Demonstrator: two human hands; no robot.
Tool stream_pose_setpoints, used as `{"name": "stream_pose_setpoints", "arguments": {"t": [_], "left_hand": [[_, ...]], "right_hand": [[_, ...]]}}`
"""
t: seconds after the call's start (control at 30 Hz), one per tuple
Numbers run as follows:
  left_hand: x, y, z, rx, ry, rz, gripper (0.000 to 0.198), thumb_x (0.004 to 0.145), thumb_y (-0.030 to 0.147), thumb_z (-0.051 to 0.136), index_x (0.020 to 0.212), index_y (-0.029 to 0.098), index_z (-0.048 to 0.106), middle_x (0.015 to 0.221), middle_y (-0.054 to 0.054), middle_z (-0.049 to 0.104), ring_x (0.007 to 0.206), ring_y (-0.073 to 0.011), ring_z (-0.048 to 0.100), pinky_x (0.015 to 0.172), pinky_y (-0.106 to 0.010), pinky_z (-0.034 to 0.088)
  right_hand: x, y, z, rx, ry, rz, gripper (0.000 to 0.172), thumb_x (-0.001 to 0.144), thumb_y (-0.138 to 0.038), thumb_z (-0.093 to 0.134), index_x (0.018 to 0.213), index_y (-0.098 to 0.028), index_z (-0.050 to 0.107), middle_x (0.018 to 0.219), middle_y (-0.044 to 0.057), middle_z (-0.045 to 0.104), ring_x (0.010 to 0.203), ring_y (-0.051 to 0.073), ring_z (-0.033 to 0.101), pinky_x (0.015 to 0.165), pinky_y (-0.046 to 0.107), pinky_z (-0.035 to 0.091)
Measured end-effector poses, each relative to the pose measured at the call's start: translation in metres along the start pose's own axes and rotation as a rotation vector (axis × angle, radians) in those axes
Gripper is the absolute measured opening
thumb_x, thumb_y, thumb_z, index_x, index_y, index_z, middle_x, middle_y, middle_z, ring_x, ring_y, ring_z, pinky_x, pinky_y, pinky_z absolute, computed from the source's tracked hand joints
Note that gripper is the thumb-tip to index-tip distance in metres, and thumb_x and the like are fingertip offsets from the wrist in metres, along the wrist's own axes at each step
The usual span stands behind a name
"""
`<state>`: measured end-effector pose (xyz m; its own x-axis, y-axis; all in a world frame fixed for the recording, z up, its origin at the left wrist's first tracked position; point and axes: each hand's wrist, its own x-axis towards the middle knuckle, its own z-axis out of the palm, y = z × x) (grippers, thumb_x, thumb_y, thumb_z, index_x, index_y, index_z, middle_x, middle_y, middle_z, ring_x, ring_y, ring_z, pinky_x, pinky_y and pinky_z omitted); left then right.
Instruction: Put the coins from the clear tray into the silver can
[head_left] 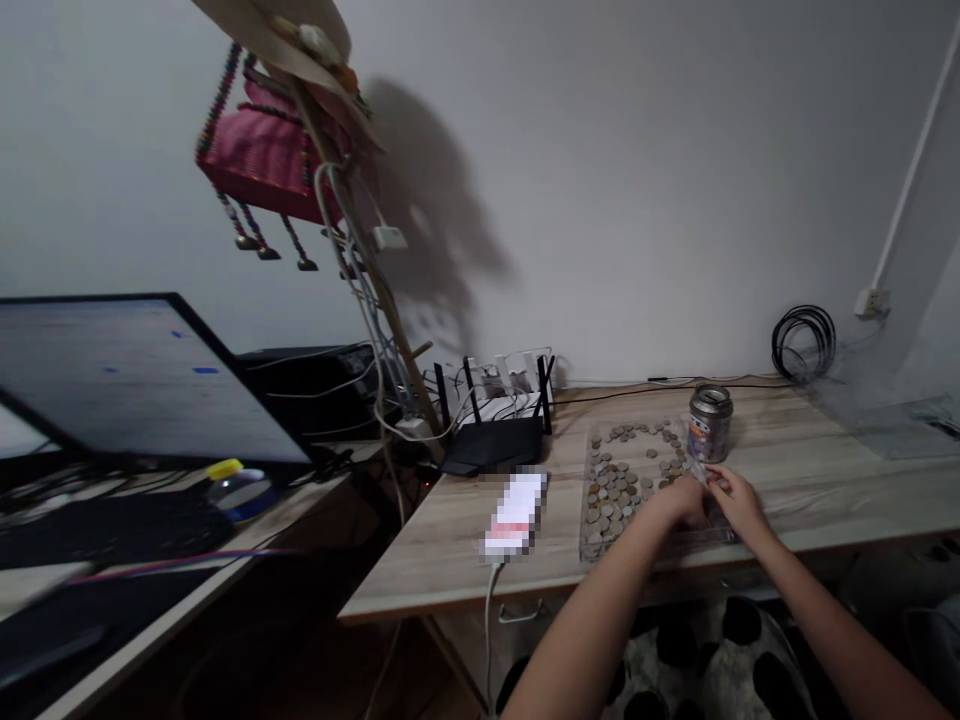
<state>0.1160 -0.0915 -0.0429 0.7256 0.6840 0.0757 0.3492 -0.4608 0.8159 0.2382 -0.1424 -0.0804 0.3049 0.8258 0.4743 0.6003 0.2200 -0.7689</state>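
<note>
**Two hands meeting at the edge of the coin tray**

Both sets of fingers are curling in tight and narrow, tips almost touching each other. Whether they are pinching a coin or something thin and clear between them, I cannot tell; it is too small and blurred. The left hand (684,502) is hovering over the right-hand part of the clear tray (583,520), and the right hand (739,503) is sitting just beside it, near the tray's right rim.

Moving outward, the coins (615,490) are lying loose across the tray floor, thickest on the left and thinning toward the hands. A tin can (709,423) is standing upright just behind the fingers, at the tray's back right corner. All of it is resting on the pale wooden desk (810,470).

Further left, a phone (516,515) is lying near the tray with its cable (489,620) dropping over the desk's front edge, and a black router (495,445) is sitting behind it.

Risks, as I judge them: the tray is lying close to the front edge, so a forearm dragging across it could be pushing it off and scattering coins onto the floor. A knuckle lifting backward could be tipping that can. A loose pinch could be letting a small piece slip and roll away.
</note>
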Motion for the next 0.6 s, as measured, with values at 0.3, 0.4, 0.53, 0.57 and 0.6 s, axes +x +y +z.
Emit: {"name": "stream_pose_setpoints", "arguments": {"t": [0.3, 0.4, 0.53, 0.57, 0.6], "left_hand": [[0.004, 0.002, 0.001, 0.059, -0.145, -0.094, 0.035, 0.051, 0.001, 0.058, 0.031, 0.024, 0.041, 0.028, 0.003, 0.03, 0.055, -0.0238, 0.056, 0.079, -0.045, 0.043], [0.001, 0.007, -0.008, 0.101, -0.222, -0.133, 0.029, 0.048, 0.002, 0.061, 0.034, 0.023, 0.048, 0.031, 0.003, 0.039, 0.052, -0.0204, 0.055, 0.074, -0.04, 0.046], [-0.004, 0.017, -0.019, 0.151, -0.316, -0.212, 0.024, 0.041, -0.002, 0.062, 0.037, 0.02, 0.054, 0.035, 0.004, 0.046, 0.051, -0.0171, 0.053, 0.074, -0.038, 0.045], [-0.005, 0.019, -0.02, 0.172, -0.344, -0.227, 0.022, 0.04, -0.003, 0.062, 0.039, 0.019, 0.056, 0.036, 0.004, 0.046, 0.052, -0.0167, 0.053, 0.074, -0.037, 0.045], [-0.006, 0.021, -0.022, 0.205, -0.376, -0.238, 0.021, 0.039, -0.002, 0.063, 0.041, 0.018, 0.057, 0.037, 0.004, 0.047, 0.053, -0.0162, 0.053, 0.074, -0.036, 0.045]], "right_hand": [[-0.001, 0.006, 0.002, 0.003, -0.002, 0.0, 0.029, 0.074, -0.032, 0.043, 0.092, -0.017, 0.061, 0.088, 0.008, 0.063, 0.075, 0.017, 0.058, 0.07, 0.03, 0.046], [-0.001, 0.006, 0.002, 0.002, -0.002, 0.008, 0.029, 0.074, -0.032, 0.043, 0.092, -0.017, 0.061, 0.088, 0.007, 0.064, 0.074, 0.017, 0.059, 0.069, 0.029, 0.046], [-0.002, 0.006, 0.002, -0.005, 0.011, 0.019, 0.031, 0.073, -0.033, 0.044, 0.091, -0.016, 0.062, 0.084, 0.007, 0.065, 0.072, 0.017, 0.059, 0.067, 0.028, 0.046], [-0.002, 0.006, 0.002, -0.005, 0.014, 0.023, 0.031, 0.073, -0.034, 0.044, 0.091, -0.016, 0.062, 0.084, 0.007, 0.065, 0.071, 0.016, 0.059, 0.066, 0.028, 0.045], [-0.002, 0.007, 0.002, -0.004, 0.014, 0.029, 0.032, 0.073, -0.034, 0.044, 0.092, -0.016, 0.062, 0.083, 0.007, 0.064, 0.069, 0.016, 0.058, 0.066, 0.028, 0.045]]}}
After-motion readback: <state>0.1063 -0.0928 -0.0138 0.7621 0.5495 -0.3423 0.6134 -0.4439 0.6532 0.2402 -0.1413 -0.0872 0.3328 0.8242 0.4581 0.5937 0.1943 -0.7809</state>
